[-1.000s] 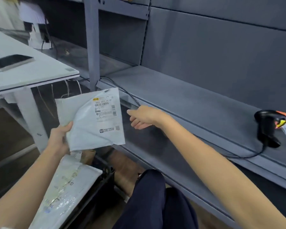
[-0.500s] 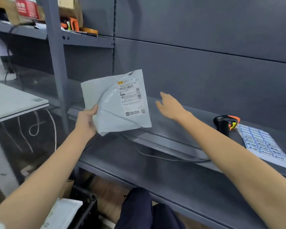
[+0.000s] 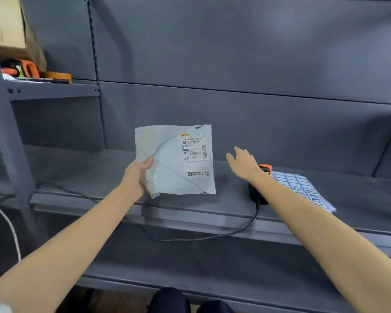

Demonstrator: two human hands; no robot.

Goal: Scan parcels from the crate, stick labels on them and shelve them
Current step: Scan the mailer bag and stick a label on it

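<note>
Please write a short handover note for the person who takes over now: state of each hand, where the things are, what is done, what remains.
Left hand grips the grey parcel by its left edge, printed label facing the camera, above the shelf.
Right hand is open and holds nothing, above the scanner.
The scanner stands on the shelf; the sticker sheet lies to its right.
Done: parcel picked up.
Left: scan it, stick a label on it, shelve it.

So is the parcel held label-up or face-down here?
Label-up: the parcel is gripped by the left hand at its left edge, printed label facing the camera.
</note>
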